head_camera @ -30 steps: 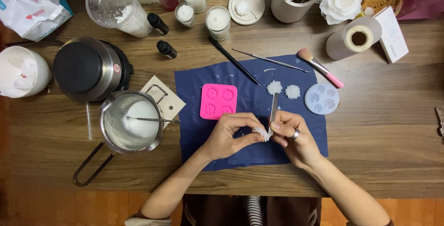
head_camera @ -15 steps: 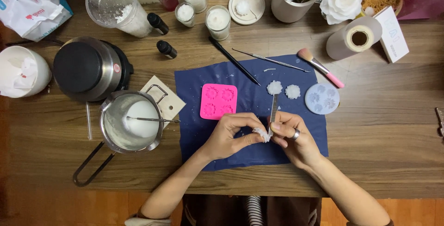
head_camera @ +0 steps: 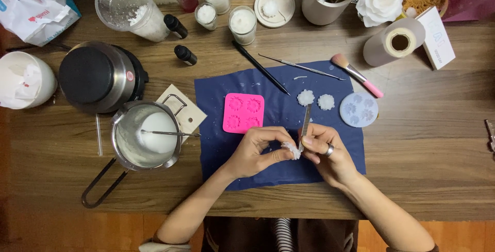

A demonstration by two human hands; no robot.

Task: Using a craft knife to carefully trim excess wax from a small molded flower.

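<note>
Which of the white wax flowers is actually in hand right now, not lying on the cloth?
The small white wax flower pinched in the left hand, against the metal tool in the right hand. The two other wax flowers lie loose on the blue cloth.

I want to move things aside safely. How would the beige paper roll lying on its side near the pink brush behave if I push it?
The paper roll lies on its round side on the table, so it would probably roll. Its hollow core suggests it is fairly light. It might bump the white card right beside it.
</note>
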